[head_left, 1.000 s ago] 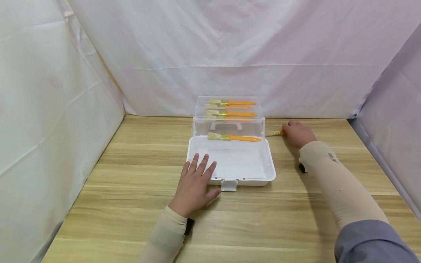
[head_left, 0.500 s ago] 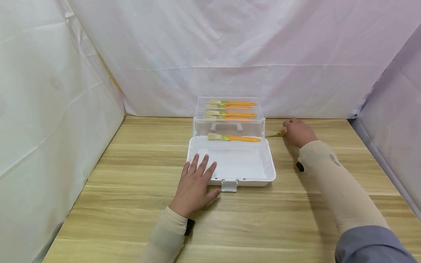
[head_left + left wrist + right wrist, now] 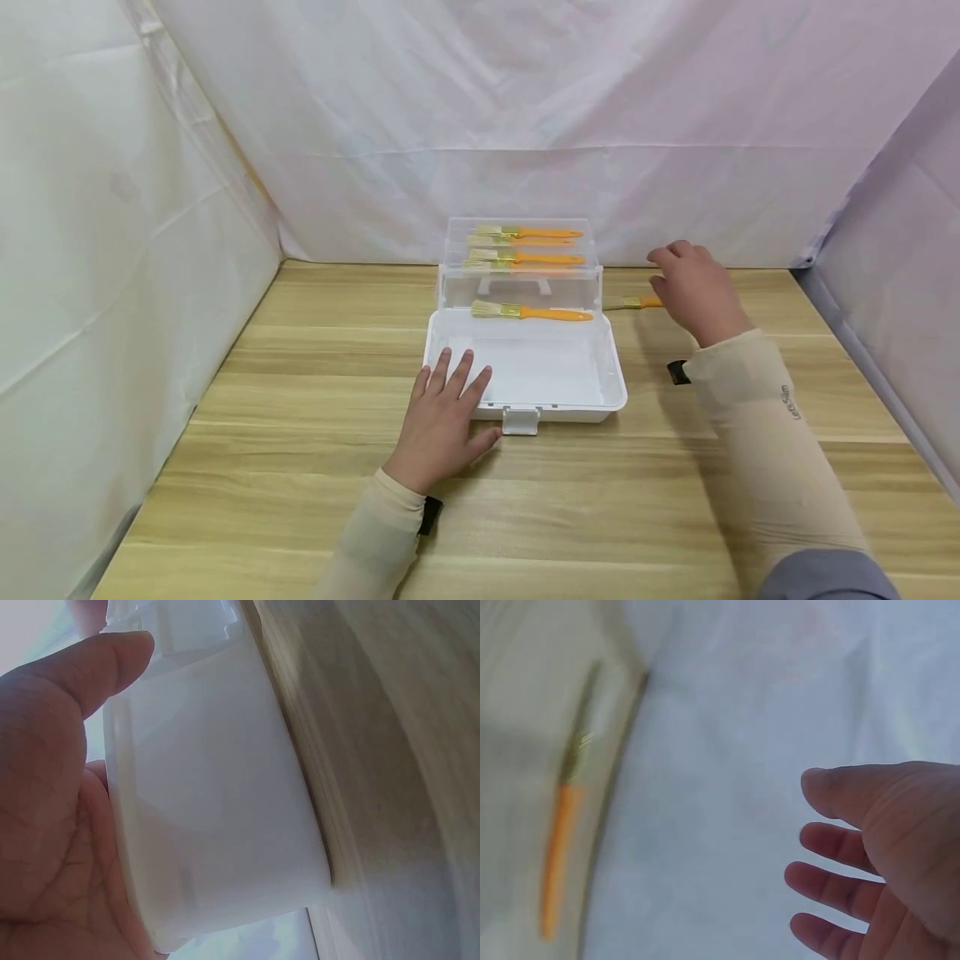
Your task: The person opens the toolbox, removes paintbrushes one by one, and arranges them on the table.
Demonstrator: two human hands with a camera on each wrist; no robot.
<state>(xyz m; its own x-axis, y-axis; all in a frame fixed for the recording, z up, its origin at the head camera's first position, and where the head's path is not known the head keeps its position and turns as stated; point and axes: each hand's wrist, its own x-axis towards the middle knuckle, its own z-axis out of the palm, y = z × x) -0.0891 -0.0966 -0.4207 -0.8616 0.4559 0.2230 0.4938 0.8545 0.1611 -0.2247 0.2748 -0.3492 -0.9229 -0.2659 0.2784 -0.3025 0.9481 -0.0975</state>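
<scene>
A white plastic box [image 3: 525, 412] with a hinged clear upper part [image 3: 465, 293] stands raised open on the table. My left hand [image 3: 442, 421] rests over its front left rim with fingers spread; in the left wrist view the thumb [image 3: 124, 664] lies by the latch [image 3: 202, 626]. One paintbrush [image 3: 558, 315] with an orange handle lies across the back of the box. To the right of the box, another paintbrush [image 3: 555, 855] lies on the table, its bristles toward the box. My right hand [image 3: 701, 292] hovers above its handle, fingers loosely bent and holding nothing.
More orange-handled paintbrushes [image 3: 551, 259] show in the clear upper part, with fainter copies below them. A white cloth wall [image 3: 525, 100] closes off the back of the wooden table [image 3: 315, 375], and similar cloth [image 3: 97, 275] hangs at the sides.
My right hand has let go of the paintbrush on the right and lifted up off it, leaving it on the table. The left hand and the box stay put.
</scene>
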